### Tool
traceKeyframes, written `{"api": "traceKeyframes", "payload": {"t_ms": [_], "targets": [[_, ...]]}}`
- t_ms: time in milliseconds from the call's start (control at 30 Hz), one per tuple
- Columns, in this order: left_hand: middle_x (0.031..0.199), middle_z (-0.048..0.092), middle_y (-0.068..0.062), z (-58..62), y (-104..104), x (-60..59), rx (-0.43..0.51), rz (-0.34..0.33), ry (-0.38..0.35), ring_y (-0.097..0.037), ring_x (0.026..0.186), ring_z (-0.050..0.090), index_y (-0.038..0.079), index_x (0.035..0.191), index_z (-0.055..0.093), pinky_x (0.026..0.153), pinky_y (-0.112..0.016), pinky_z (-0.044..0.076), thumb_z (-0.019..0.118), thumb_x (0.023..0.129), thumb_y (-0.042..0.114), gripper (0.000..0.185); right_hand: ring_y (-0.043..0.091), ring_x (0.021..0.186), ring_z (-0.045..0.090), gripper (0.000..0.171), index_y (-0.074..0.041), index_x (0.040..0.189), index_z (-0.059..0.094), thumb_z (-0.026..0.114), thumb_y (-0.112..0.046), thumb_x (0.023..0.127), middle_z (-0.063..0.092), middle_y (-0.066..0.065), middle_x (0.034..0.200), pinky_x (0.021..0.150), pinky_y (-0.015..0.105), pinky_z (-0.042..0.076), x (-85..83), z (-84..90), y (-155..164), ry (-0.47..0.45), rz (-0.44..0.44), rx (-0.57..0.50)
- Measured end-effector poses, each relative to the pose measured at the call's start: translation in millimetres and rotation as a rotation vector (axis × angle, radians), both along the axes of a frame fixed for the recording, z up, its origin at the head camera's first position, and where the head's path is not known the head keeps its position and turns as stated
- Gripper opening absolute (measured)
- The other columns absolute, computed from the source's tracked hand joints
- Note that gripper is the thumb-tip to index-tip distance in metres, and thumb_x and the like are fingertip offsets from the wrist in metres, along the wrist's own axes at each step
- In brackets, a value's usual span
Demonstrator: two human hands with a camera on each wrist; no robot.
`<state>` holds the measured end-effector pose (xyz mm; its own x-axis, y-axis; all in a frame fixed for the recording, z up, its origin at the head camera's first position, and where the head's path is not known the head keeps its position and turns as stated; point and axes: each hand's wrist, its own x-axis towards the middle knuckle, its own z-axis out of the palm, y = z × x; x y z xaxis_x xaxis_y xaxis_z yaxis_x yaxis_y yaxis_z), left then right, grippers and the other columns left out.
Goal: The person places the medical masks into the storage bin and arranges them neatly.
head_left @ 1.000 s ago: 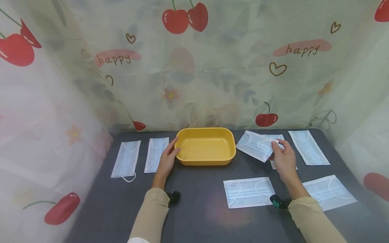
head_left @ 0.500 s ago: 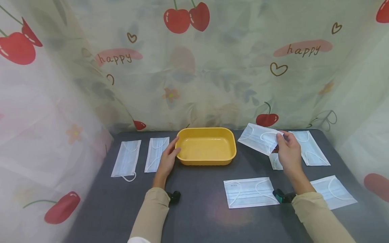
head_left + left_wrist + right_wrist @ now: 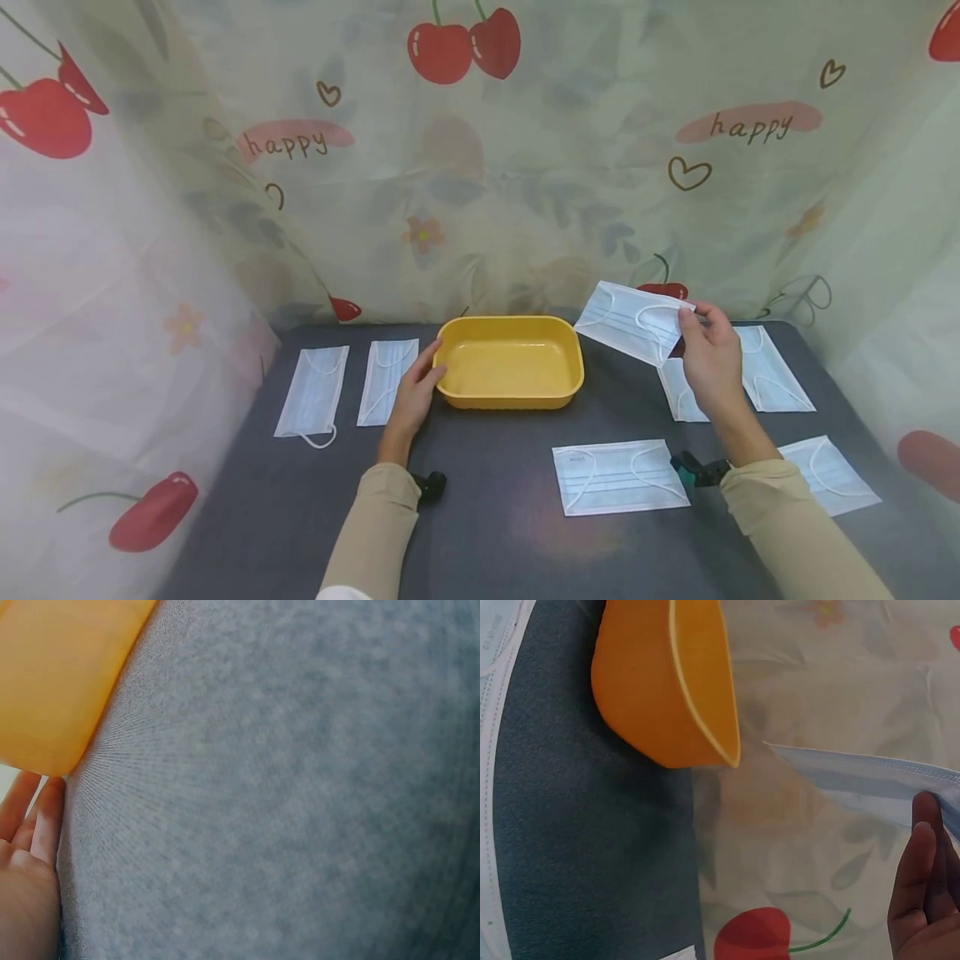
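My right hand (image 3: 711,354) pinches a light blue face mask (image 3: 633,323) by its right end and holds it raised off the table. In the right wrist view the mask (image 3: 870,784) stretches left from the fingertips toward the tray's corner. A shallow yellow plastic tray (image 3: 510,402) stands at the back middle of the table. My left hand (image 3: 411,400) rests against the tray's left side with fingers extended; the left wrist view shows those fingers (image 3: 49,817) at the tray wall (image 3: 60,690). Behind my right hand, another mask (image 3: 681,392) lies partly hidden.
Two masks lie left of the tray, one outer (image 3: 313,392) and one inner (image 3: 386,383). On the right are a front mask (image 3: 618,477), a back mask (image 3: 772,371) and a mask (image 3: 828,475) partly under my forearm. A patterned curtain (image 3: 555,167) surrounds the dark table (image 3: 480,517).
My right hand has lifted the mask up off the mask beneath it, first moving right, then slightly left toward the tray. The left hand and tray have stayed in place.
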<state>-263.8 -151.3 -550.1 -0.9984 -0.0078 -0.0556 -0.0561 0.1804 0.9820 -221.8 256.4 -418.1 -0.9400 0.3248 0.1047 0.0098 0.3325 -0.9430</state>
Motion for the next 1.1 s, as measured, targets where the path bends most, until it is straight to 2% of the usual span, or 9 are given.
{"api": "traceKeyframes", "payload": {"t_ms": [333,500,633,700,733,867,933,967,1100], "targets": [[0.16,0.045,0.005,0.9,0.4,-0.7,-0.012,0.007,0.016,-0.023,0.149,0.042,0.044,0.148,0.049,0.126,-0.049,0.03,0.053,0.105,0.033,0.045,-0.003,0.085,0.067,0.052,-0.01,0.147,0.044,0.041,-0.044,0.108,0.064,-0.008,0.111,0.076,0.01,0.055,-2.3,15.3,-10.6,0.004,0.07,-0.018],[0.161,0.045,0.004,1.0,0.6,0.1,-0.012,0.006,0.023,-0.023,0.149,0.042,0.042,0.149,0.049,0.126,-0.049,0.031,0.053,0.105,0.032,0.045,0.001,0.085,0.066,0.049,-0.007,0.144,0.045,0.04,-0.042,0.109,0.061,-0.011,0.105,0.075,0.014,0.056,-5.8,21.6,-20.8,0.033,0.123,-0.023],[0.16,0.047,0.0,-0.7,0.2,-0.7,-0.002,0.008,0.033,-0.025,0.148,0.043,0.037,0.15,0.049,0.125,-0.049,0.032,0.055,0.104,0.03,0.047,0.004,0.087,0.066,0.05,-0.006,0.144,0.045,0.039,-0.041,0.109,0.061,-0.005,0.11,0.075,0.016,0.056,-9.3,22.4,-28.7,0.049,0.15,-0.009],[0.16,0.046,-0.002,-1.3,-0.7,-0.9,0.011,0.001,0.026,-0.026,0.149,0.043,0.034,0.151,0.048,0.125,-0.049,0.031,0.055,0.105,0.029,0.048,0.006,0.092,0.065,0.05,-0.006,0.145,0.045,0.038,-0.041,0.109,0.061,0.003,0.118,0.077,0.015,0.056,-11.3,21.5,-32.3,0.044,0.165,-0.008],[0.16,0.046,-0.004,3.2,-0.6,0.9,0.011,-0.005,0.019,-0.027,0.149,0.043,0.032,0.152,0.048,0.125,-0.049,0.031,0.055,0.105,0.028,0.049,0.008,0.095,0.065,0.051,-0.007,0.145,0.044,0.037,-0.042,0.109,0.06,0.007,0.123,0.079,0.014,0.055,-12.1,21.4,-34.2,0.033,0.168,-0.008],[0.16,0.046,-0.003,3.9,-0.2,0.8,0.002,0.002,0.015,-0.027,0.149,0.043,0.032,0.152,0.048,0.125,-0.049,0.031,0.055,0.105,0.028,0.048,0.015,0.104,0.063,0.051,-0.008,0.146,0.044,0.037,-0.042,0.109,0.057,0.017,0.137,0.083,0.01,0.053,-18.9,19.6,-42.9,-0.001,0.188,-0.03],[0.159,0.047,-0.003,4.5,1.0,0.9,-0.013,0.015,0.018,-0.027,0.147,0.045,0.035,0.151,0.049,0.124,-0.05,0.033,0.055,0.104,0.029,0.047,0.016,0.105,0.063,0.05,-0.008,0.146,0.045,0.037,-0.042,0.109,0.058,0.018,0.139,0.083,0.009,0.052,-22.5,18.7,-47.3,-0.014,0.2,-0.035],[0.159,0.048,-0.001,0.2,1.2,-0.8,-0.014,0.021,0.026,-0.026,0.147,0.045,0.037,0.15,0.05,0.124,-0.05,0.033,0.055,0.104,0.03,0.047,0.015,0.104,0.063,0.049,-0.008,0.145,0.046,0.038,-0.041,0.109,0.059,0.019,0.138,0.082,0.009,0.053,-24.8,17.9,-49.7,-0.014,0.21,-0.041],[0.159,0.047,-0.001,0.5,0.7,0.0,-0.007,0.013,0.023,-0.025,0.147,0.045,0.038,0.15,0.049,0.124,-0.049,0.033,0.055,0.104,0.033,0.046,0.013,0.097,0.064,0.047,-0.006,0.142,0.047,0.039,-0.039,0.11,0.061,0.021,0.134,0.079,0.01,0.054,-32.0,14.6,-59.6,-0.03,0.249,-0.05]]}}
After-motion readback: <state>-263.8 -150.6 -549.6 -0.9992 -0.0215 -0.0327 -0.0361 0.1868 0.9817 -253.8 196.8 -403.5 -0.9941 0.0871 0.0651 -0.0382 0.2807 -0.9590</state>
